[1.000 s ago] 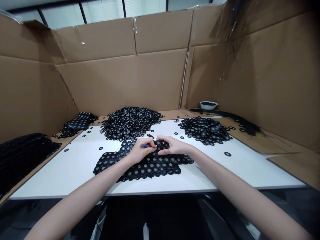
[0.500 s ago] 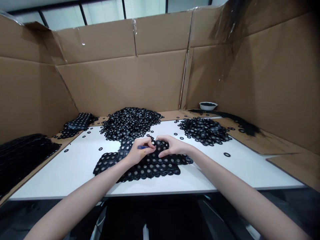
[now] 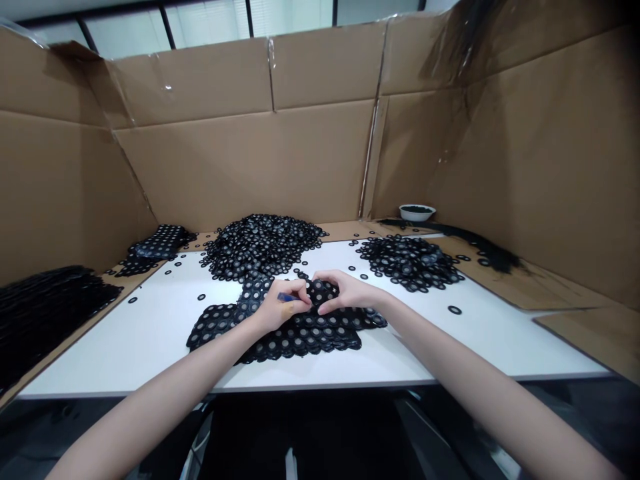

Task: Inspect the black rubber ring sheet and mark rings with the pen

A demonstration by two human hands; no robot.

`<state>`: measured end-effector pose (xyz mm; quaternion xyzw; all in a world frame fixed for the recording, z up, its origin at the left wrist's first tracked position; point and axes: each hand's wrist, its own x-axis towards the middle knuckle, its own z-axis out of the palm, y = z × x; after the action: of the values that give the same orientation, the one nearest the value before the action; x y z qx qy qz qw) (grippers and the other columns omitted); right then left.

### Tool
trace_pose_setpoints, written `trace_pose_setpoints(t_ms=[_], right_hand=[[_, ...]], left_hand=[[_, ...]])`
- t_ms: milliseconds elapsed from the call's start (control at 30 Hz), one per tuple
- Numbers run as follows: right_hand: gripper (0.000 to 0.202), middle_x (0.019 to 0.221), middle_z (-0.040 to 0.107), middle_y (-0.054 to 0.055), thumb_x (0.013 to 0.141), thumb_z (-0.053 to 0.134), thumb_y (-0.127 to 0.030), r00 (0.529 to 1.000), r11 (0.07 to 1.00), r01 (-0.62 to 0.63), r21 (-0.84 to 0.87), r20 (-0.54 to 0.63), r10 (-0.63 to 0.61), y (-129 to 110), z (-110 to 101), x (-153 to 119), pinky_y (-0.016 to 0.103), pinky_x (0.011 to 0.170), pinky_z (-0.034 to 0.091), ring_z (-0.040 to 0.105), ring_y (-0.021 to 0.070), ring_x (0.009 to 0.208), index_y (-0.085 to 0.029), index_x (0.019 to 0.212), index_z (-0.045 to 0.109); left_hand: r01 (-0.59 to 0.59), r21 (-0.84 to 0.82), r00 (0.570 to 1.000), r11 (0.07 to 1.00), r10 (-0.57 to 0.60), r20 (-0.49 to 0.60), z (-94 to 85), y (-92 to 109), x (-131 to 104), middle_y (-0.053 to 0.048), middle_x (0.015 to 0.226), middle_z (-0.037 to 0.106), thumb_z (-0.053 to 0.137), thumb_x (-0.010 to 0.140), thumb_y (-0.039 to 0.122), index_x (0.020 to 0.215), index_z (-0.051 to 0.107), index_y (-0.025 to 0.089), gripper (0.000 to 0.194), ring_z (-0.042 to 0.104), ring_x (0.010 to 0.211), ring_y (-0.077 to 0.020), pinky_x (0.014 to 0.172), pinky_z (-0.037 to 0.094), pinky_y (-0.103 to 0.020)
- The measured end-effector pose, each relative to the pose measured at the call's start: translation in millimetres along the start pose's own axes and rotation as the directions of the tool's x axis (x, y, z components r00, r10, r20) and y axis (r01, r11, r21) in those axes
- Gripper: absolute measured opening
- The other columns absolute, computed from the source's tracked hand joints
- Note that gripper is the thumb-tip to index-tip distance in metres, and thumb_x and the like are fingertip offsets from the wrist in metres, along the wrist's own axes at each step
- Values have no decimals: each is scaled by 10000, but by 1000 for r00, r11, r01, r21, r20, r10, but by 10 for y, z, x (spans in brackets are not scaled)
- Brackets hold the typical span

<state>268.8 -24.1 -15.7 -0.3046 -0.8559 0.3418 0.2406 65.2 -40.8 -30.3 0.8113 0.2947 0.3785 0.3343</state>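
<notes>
A mat of black rings joined in rows lies in folded layers on the white table. My left hand is closed in a pinch around a slim tool with a blue handle. Its tip reaches the rings between both hands and is too small to make out. Across from it, my right hand curves thumb and fingers around the raised part of the mat, gripping it. Some of its fingertips are hidden behind the rings.
Behind the mat rises a large heap of loose black rings, with a smaller heap to the right. Stacked black mats stand at left. A white bowl and a bundle of black strands lie back right. Cardboard walls surround the table.
The blue handle has tipped, its end near the fingertips now lower, and my left fingers have shifted slightly with it. My right hand stays almost in place on the mat.
</notes>
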Motion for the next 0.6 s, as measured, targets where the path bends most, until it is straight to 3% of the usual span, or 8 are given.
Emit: trace_pose_setpoints(t_ms=[600], right_hand=[[326,727,482,-32,573,735,-356,999,1000,11,15,32,-12,47,8,46,245,658,347,451,148,732,-170,741,529]], left_hand=[[-125,152,980,980,99,170,27,47,-26,14,622,557,517,773,172,624,559,142,158,481,593,-96,597,360,-196]])
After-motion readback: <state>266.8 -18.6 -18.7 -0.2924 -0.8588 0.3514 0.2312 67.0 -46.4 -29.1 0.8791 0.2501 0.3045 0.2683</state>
